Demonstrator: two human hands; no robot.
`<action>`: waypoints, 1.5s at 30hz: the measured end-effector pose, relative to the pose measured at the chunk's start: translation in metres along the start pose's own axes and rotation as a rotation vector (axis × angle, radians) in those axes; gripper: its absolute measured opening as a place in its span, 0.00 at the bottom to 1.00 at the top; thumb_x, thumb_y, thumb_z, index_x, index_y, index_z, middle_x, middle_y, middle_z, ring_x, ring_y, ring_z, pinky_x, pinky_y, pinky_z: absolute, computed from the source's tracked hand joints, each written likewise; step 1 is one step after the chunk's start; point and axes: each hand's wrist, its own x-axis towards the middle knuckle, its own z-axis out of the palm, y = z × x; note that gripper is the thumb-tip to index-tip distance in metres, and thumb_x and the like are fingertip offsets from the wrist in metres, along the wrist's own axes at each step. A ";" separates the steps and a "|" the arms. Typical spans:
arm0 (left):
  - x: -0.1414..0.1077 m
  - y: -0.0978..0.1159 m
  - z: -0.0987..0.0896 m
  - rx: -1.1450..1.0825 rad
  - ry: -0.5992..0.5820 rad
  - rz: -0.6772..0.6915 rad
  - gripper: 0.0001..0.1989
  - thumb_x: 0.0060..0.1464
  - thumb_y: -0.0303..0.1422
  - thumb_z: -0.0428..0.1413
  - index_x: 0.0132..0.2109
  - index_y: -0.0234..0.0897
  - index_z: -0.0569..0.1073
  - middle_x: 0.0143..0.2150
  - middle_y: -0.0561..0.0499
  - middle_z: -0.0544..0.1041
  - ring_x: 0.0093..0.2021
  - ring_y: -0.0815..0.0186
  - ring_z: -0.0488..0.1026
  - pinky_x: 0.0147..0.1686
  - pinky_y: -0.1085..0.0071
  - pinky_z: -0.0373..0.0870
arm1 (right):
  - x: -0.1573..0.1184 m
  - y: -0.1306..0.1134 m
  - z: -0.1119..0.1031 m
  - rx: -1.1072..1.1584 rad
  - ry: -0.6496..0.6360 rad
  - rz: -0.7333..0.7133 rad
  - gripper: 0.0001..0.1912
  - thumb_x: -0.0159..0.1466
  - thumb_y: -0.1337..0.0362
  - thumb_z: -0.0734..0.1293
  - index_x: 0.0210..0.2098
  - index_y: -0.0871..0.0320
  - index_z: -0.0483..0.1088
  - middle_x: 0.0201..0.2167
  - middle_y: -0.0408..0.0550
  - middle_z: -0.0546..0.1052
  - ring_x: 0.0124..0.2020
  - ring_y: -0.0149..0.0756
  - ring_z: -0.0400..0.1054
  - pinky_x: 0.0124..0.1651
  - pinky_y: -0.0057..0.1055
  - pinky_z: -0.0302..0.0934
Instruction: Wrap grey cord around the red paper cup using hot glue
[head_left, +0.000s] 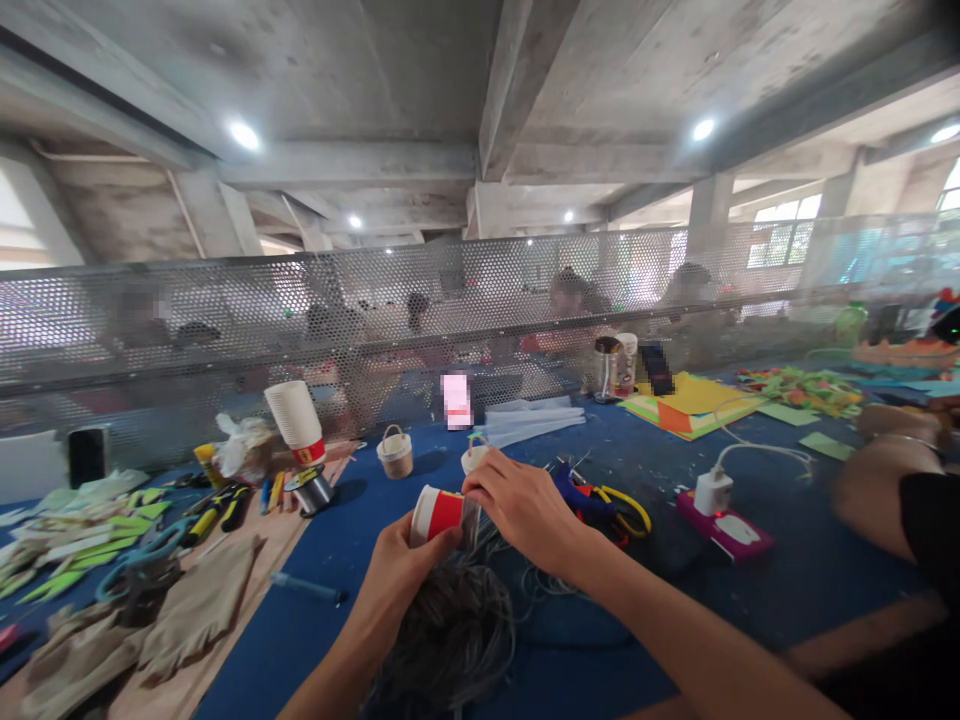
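A red and white paper cup [436, 516] lies tilted on its side in my left hand [411, 550], whose fingers and thumb wrap round it. My right hand [517, 500] is at the cup's right end, its fingers pressed together there against a greyish band round the cup. What the right fingertips pinch is too small to make out. Below the hands lies a coil of grey cord [457, 630]. Just beyond them stand a small basket with a handle [395, 453] and a second small white one [474, 458], partly hidden by my right hand.
A stack of paper cups [295, 415] and a wire spool [312, 490] stand left. Gloves [199, 605] and scissors [142, 565] lie further left. Pliers [626, 510] and a pink power strip [724, 525] are right. Another person's arm [877, 490] rests at the right. A mesh partition [360, 330] stands behind.
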 end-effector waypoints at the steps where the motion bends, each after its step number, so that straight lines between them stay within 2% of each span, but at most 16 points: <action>1: 0.001 -0.001 0.000 0.001 0.006 0.002 0.15 0.36 0.36 0.66 0.32 0.31 0.76 0.20 0.57 0.71 0.21 0.71 0.62 0.22 0.77 0.56 | 0.000 0.000 0.000 0.002 0.000 -0.001 0.10 0.73 0.64 0.57 0.43 0.56 0.69 0.42 0.48 0.73 0.43 0.35 0.70 0.44 0.30 0.63; 8: 0.004 -0.007 -0.002 -0.030 0.005 0.016 0.17 0.35 0.37 0.66 0.32 0.30 0.76 0.21 0.55 0.73 0.22 0.70 0.65 0.24 0.76 0.60 | -0.001 0.001 0.001 0.016 0.000 0.002 0.10 0.72 0.63 0.57 0.43 0.56 0.69 0.42 0.48 0.73 0.42 0.34 0.70 0.43 0.30 0.63; 13: 0.001 -0.004 -0.001 -0.019 -0.013 0.014 0.14 0.36 0.36 0.66 0.30 0.31 0.76 0.21 0.55 0.72 0.21 0.70 0.64 0.22 0.76 0.58 | -0.001 0.003 0.001 0.035 0.006 0.034 0.07 0.71 0.64 0.59 0.43 0.55 0.69 0.43 0.47 0.74 0.43 0.35 0.71 0.43 0.30 0.64; 18: -0.001 -0.003 0.000 -0.019 -0.060 0.010 0.16 0.36 0.37 0.67 0.31 0.31 0.76 0.23 0.53 0.74 0.23 0.69 0.66 0.24 0.76 0.61 | 0.000 0.007 0.004 0.054 0.003 0.067 0.06 0.71 0.65 0.61 0.43 0.55 0.69 0.44 0.46 0.74 0.43 0.35 0.71 0.44 0.30 0.64; 27: -0.007 0.004 0.001 -0.025 -0.075 0.024 0.17 0.38 0.40 0.67 0.32 0.31 0.76 0.23 0.54 0.73 0.22 0.70 0.65 0.23 0.76 0.60 | -0.001 0.012 0.007 0.151 -0.018 0.100 0.04 0.69 0.67 0.63 0.42 0.55 0.70 0.44 0.45 0.74 0.45 0.35 0.71 0.46 0.30 0.63; 38: -0.002 -0.005 -0.003 -0.058 -0.121 0.026 0.20 0.37 0.41 0.69 0.35 0.31 0.77 0.25 0.51 0.77 0.24 0.66 0.70 0.26 0.73 0.66 | 0.000 0.020 0.012 0.319 -0.004 0.189 0.04 0.65 0.69 0.67 0.38 0.55 0.73 0.40 0.43 0.76 0.39 0.32 0.70 0.42 0.27 0.61; 45: -0.003 -0.002 -0.002 -0.085 -0.172 0.025 0.19 0.38 0.38 0.69 0.36 0.31 0.77 0.28 0.49 0.79 0.26 0.64 0.72 0.29 0.72 0.68 | 0.002 0.022 0.009 0.407 -0.012 0.239 0.04 0.63 0.69 0.68 0.37 0.56 0.74 0.38 0.44 0.77 0.37 0.32 0.70 0.40 0.27 0.61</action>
